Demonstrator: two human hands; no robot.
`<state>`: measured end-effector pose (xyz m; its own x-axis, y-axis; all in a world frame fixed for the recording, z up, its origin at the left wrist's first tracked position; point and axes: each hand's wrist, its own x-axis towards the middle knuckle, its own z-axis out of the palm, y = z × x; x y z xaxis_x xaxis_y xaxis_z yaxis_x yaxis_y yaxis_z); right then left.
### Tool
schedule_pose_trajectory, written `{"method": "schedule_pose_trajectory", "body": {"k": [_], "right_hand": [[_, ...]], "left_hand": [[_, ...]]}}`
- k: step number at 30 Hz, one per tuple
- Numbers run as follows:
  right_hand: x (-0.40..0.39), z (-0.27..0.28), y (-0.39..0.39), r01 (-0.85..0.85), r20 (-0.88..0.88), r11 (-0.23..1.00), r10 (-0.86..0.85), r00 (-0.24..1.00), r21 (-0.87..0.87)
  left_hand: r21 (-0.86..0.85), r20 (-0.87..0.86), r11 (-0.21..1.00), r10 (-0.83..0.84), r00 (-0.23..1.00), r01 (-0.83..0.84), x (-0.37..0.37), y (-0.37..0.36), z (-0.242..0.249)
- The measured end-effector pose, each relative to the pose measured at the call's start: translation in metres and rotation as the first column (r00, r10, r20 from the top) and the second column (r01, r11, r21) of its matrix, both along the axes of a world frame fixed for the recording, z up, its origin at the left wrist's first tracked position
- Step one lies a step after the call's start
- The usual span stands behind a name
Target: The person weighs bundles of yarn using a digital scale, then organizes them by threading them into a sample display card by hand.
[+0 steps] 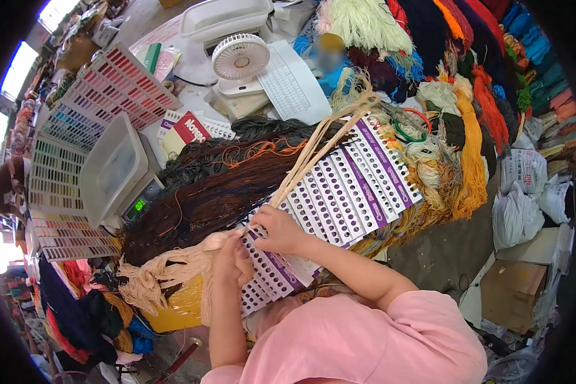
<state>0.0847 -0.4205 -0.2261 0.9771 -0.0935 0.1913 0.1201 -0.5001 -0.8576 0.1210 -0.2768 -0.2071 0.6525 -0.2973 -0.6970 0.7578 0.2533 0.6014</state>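
My left hand is closed round a bundle of pale peach yarn, whose loose skein spreads to the left. Just to the right, my right hand has its fingers pressed together on the same yarn near the purple and white punched cards. Long beige strands run from beside my right hand up over the cards to the upper right. Dark brown yarn lies behind my hands. The cards have rows of round holes and lie overlapping.
Thread colour charts stand at the left beside a white scale tray. A small fan and a printed sheet are at the back. Orange yarn hangs at the right, near white bags and a cardboard box.
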Motion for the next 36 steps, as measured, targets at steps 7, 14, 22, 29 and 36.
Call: {"method": "schedule_pose_trajectory", "body": {"k": [7, 14, 22, 29, 36], "right_hand": [[-0.001, -0.005, 0.004, -0.024, -0.017, 0.996, 0.022, 1.000, -0.083], [-0.008, -0.005, 0.002, -0.032, 0.039, 0.987, 0.038, 0.999, -0.159], [-0.003, -0.019, 0.006, 0.076, 0.126, 0.994, -0.065, 0.990, -0.084], [0.001, -0.010, -0.005, 0.154, -0.119, 0.930, -0.121, 0.986, 0.334], [0.001, -0.009, -0.004, 0.142, -0.085, 0.929, -0.119, 0.989, 0.341]], "left_hand": [[0.039, -0.008, 0.997, -0.063, 0.998, 0.064, 0.007, 0.017, -0.006], [-0.218, -0.094, 0.974, 0.042, 0.995, -0.062, 0.003, 0.028, 0.000], [-0.599, -0.008, 0.799, -0.070, 0.998, 0.051, 0.003, 0.042, 0.007], [0.156, 0.269, 0.874, -0.486, 0.832, 0.460, 0.014, -0.010, -0.004], [-0.462, 0.066, 0.884, -0.039, 0.997, 0.065, 0.011, 0.029, -0.014]]}}
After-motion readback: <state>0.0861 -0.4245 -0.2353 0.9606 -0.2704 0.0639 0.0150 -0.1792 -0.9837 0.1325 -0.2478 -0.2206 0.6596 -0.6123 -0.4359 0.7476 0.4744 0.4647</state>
